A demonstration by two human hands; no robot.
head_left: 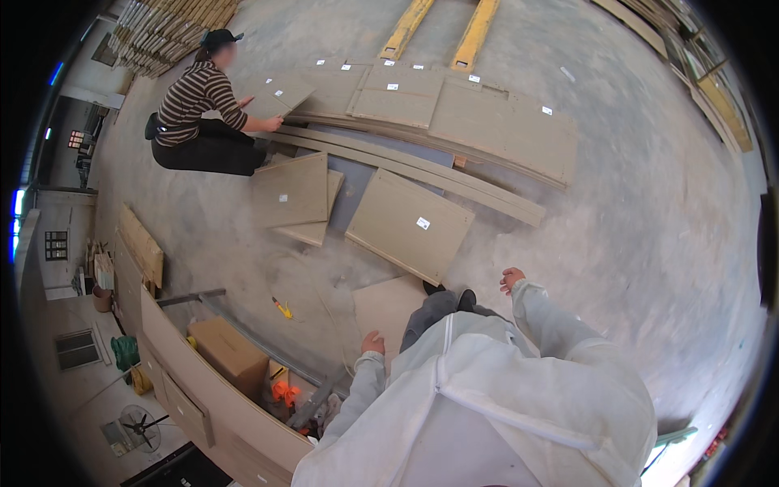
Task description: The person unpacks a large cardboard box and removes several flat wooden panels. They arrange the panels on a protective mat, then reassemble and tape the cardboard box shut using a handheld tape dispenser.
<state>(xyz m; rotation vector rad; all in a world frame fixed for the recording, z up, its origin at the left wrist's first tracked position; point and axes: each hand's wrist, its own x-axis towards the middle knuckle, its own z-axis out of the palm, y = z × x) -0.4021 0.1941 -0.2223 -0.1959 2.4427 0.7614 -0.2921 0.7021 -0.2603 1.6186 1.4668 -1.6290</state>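
Note:
My left hand (pixel 373 343) hangs low beside my leg, over a flat tan sheet (pixel 377 304) on the floor; its fingers look loosely curled and apart, with nothing seen in them. Out to the right, above bare concrete, my right hand (pixel 511 281) also holds nothing, its fingers slightly bent and apart. Neither hand touches a board. Just ahead of my feet lies a tan-brown panel (pixel 410 223) with a white label. Left of it, another labelled panel (pixel 290 191) overlaps a board beneath.
Beyond are long narrow boards (pixel 422 166) and larger labelled panels (pixel 503 122), near yellow forks (pixel 475 36). At far left a crouching person (pixel 203 101) holds a panel (pixel 280 96). A yellow-handled tool (pixel 282 308) lies on the floor; a cardboard box (pixel 227 355) stands at lower left.

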